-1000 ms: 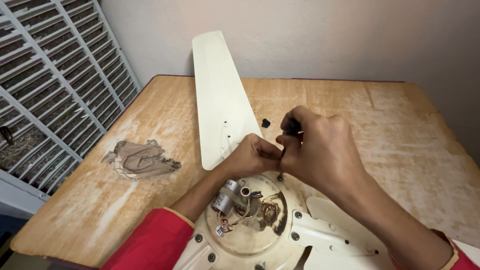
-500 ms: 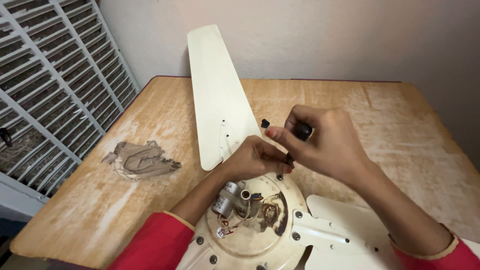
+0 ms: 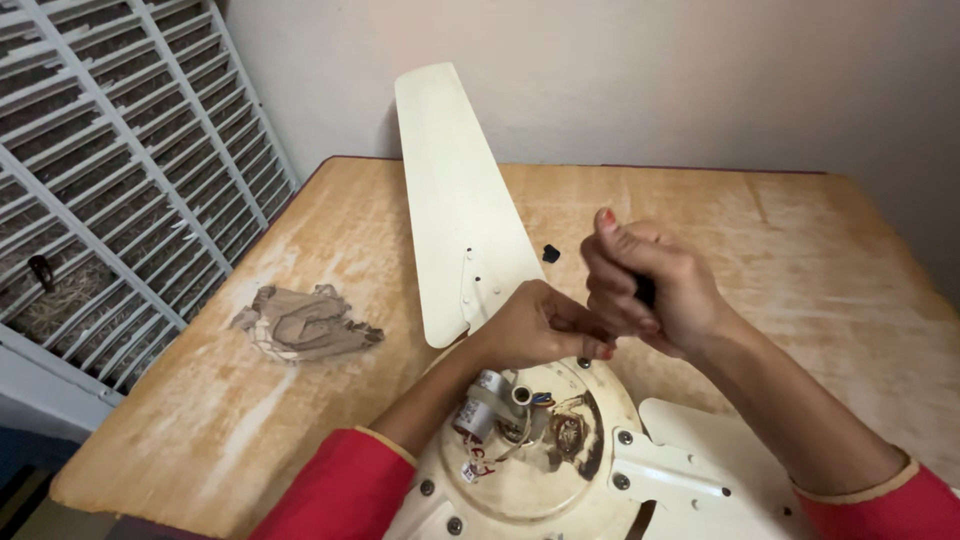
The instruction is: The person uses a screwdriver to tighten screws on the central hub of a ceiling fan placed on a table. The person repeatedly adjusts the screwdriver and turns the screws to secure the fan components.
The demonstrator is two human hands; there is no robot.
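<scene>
Hands: both work close together just above the rim of the motor housing [image 3: 530, 450].
Left hand [image 3: 540, 325]: fingers curled and pinched together at the blade's root, by the housing edge; what it pinches is hidden under the fingertips.
Right hand [image 3: 650, 285]: closed in a fist round a dark tool handle [image 3: 645, 290], thumb up; the tool's tip is out of sight behind the left hand.
Fan: a cream ceiling fan lies on the wooden table [image 3: 800, 260], motor side up, wiring and a small grey capacitor [image 3: 478, 405] exposed.
Long blade [image 3: 455, 200]: reaches from the hands towards the wall, small holes showing near its root.
Second blade bracket [image 3: 670, 470]: lower right, with screws in place.
Loose piece: a small black part [image 3: 550, 253] lies on the table just beside the long blade.
Rag [image 3: 305, 325]: crumpled brown cloth, well apart to the left.
Risk: the tool could slip off its seat and jab the left fingertips, which sit right at the working point; a small fastener could roll off the table.
Containers: no tray or box in view; only the open housing holds the capacitor and wires.
</scene>
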